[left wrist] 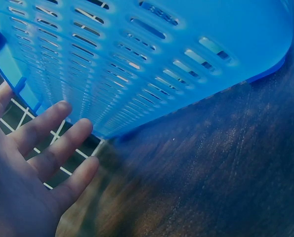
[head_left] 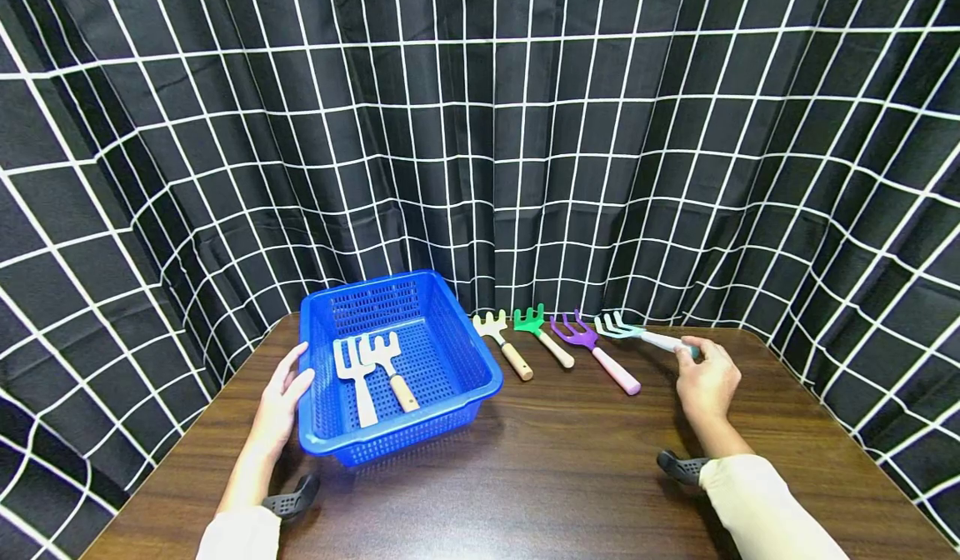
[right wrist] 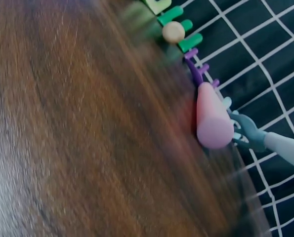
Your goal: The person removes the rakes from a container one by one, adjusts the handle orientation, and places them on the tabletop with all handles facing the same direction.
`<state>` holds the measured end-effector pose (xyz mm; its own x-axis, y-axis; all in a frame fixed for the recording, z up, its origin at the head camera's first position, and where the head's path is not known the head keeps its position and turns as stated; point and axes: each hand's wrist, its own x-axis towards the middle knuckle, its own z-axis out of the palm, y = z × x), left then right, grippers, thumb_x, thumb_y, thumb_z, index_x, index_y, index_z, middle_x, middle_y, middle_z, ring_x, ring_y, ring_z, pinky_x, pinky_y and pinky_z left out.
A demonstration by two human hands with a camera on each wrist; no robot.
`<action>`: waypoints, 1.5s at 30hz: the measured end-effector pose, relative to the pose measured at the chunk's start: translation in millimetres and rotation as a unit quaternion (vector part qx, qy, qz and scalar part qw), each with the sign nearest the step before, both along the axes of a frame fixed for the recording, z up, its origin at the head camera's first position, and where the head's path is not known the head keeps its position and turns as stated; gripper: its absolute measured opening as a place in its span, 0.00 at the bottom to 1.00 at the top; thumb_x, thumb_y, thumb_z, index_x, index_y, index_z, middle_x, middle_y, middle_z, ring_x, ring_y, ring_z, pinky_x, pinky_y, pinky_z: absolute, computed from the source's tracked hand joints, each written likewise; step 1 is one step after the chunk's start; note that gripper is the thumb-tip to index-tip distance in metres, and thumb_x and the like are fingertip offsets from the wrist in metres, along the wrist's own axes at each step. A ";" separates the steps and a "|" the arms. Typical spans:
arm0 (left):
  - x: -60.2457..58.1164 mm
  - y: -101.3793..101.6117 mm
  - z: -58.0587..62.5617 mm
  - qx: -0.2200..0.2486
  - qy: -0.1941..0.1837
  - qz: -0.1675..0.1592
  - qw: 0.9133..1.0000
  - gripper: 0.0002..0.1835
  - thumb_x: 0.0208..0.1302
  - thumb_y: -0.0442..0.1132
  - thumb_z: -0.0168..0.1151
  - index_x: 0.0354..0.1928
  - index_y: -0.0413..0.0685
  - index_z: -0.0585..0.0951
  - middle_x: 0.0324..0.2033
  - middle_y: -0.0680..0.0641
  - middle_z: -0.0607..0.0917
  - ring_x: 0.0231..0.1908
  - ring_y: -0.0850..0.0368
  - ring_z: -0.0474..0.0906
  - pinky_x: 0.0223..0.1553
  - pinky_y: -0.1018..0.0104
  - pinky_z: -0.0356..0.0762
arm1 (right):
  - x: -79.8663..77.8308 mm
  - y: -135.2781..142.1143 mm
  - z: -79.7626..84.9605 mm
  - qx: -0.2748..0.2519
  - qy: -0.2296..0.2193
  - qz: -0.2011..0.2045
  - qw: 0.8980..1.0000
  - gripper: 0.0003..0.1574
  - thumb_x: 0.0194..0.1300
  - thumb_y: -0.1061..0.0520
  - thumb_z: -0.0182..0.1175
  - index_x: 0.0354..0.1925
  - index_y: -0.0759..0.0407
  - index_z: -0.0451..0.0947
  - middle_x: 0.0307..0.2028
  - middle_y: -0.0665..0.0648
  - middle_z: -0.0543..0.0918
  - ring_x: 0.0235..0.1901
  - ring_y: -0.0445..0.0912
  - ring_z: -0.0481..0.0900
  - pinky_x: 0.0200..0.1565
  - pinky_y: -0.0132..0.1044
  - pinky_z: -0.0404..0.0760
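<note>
My right hand [head_left: 708,377] pinches the handle end of a light-blue hand rake [head_left: 660,341] at the right of a row of rakes; its tines point left. In the right wrist view this rake's pale handle [right wrist: 285,148] runs off the right edge, and the hand is out of sight. My left hand [head_left: 277,402] is at the left side of a blue plastic basket [head_left: 405,443], fingertips at its rim. In the left wrist view several fingers [left wrist: 63,138] are spread, fairly straight, beside the slotted wall. Inside the basket lie a cream rake [head_left: 363,397] and a wooden-handled rake [head_left: 403,393].
Between basket and right hand lie a pale-yellow rake [head_left: 513,358], a green rake [head_left: 551,345] and a purple rake with a pink handle [head_left: 615,370]. They rest on a brown wooden table [head_left: 562,477]. A black curtain with white grid lines [head_left: 570,168] hangs behind.
</note>
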<state>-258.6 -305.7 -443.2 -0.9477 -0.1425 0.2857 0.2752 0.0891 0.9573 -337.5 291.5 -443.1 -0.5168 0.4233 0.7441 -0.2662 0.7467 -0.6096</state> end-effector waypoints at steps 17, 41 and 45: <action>-0.1 0.5 1.0 -0.001 -0.012 0.005 1.000 0.29 0.76 0.42 0.48 0.74 0.44 0.55 0.51 0.64 0.77 0.44 0.63 0.80 0.41 0.65 0.80 | 4.9 20.0 -10.5 0.015 -0.233 0.036 0.972 0.12 0.55 0.67 0.66 0.39 0.71 0.81 0.37 0.69 0.84 0.41 0.65 0.77 0.45 0.55 0.66; -1.1 1.5 1.7 -0.014 -0.021 0.013 1.000 0.29 0.77 0.42 0.46 0.75 0.47 0.55 0.64 0.30 0.65 0.44 0.65 0.80 0.40 0.67 0.80 | 4.8 17.9 -12.2 0.054 -0.245 0.067 0.966 0.11 0.55 0.67 0.65 0.38 0.71 0.80 0.36 0.70 0.84 0.40 0.66 0.78 0.41 0.56 0.68; -0.5 1.3 2.0 -0.013 -0.016 0.009 1.000 0.29 0.77 0.42 0.47 0.75 0.46 0.55 0.64 0.30 0.64 0.45 0.65 0.79 0.41 0.68 0.79 | 4.3 18.5 -13.0 0.060 -0.252 0.070 0.963 0.12 0.55 0.67 0.65 0.39 0.71 0.80 0.38 0.70 0.84 0.41 0.66 0.79 0.41 0.56 0.68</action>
